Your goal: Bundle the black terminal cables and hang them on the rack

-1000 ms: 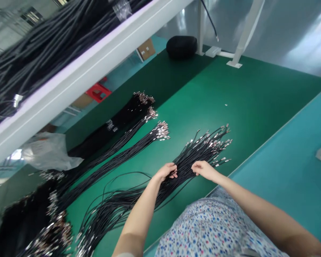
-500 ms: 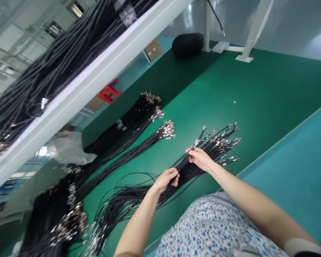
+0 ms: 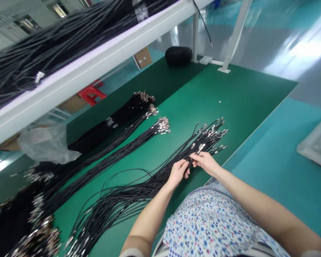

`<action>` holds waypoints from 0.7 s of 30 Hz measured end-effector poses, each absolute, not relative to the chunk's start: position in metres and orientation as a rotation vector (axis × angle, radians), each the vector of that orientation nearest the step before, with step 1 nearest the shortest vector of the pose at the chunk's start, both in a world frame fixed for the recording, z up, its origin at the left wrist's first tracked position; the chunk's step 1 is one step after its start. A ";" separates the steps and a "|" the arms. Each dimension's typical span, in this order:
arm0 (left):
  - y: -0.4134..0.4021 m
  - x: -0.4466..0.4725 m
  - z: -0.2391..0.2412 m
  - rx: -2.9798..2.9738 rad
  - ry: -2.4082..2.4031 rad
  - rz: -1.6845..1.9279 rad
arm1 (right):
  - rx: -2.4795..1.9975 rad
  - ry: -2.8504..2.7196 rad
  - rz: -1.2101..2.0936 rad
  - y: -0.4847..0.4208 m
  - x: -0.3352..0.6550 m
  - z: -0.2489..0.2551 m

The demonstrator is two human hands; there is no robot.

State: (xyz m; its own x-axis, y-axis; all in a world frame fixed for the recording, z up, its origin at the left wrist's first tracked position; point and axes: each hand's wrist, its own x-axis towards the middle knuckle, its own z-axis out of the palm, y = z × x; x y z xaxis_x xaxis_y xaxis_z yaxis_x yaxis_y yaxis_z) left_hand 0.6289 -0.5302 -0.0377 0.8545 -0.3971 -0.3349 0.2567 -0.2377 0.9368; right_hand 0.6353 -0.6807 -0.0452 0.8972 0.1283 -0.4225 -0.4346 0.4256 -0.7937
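A loose sheaf of thin black cables (image 3: 160, 175) with small metal end terminals (image 3: 214, 135) lies fanned across the green table mat (image 3: 230, 92). My left hand (image 3: 178, 172) is closed around cables near the terminal end. Touching it on the right, my right hand (image 3: 205, 162) pinches one or two cables just below their terminals. Both hands sit close to the table's near edge.
Further bundles of black cables (image 3: 128, 142) with metal ends lie in rows to the left, one stack banded with a label (image 3: 111, 123). A clear plastic bag (image 3: 42, 142) sits at the left. A white shelf beam (image 3: 101, 64) carrying more cables crosses overhead. A black pouch (image 3: 178, 55) rests at the far end.
My left hand has slid along the cables towards the terminals until it meets my right hand. My right hand went up to the terminals and has come back a little.
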 end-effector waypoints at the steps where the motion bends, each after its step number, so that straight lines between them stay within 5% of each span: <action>1: -0.531 0.627 -0.040 1.684 -0.078 -0.605 | -1.068 0.333 0.374 -0.683 0.634 -0.045; 21: -0.530 0.616 -0.032 1.514 0.089 -0.552 | -1.215 0.276 0.345 -0.694 0.638 -0.032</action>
State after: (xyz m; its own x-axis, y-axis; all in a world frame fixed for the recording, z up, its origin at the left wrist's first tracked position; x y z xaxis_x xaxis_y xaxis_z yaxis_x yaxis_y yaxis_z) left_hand 0.6159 -0.5301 -0.0315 0.8746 -0.2879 -0.3901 0.3959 -0.0401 0.9174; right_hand 0.6380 -0.6941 -0.0318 0.9151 0.1111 -0.3877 -0.4026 0.3074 -0.8622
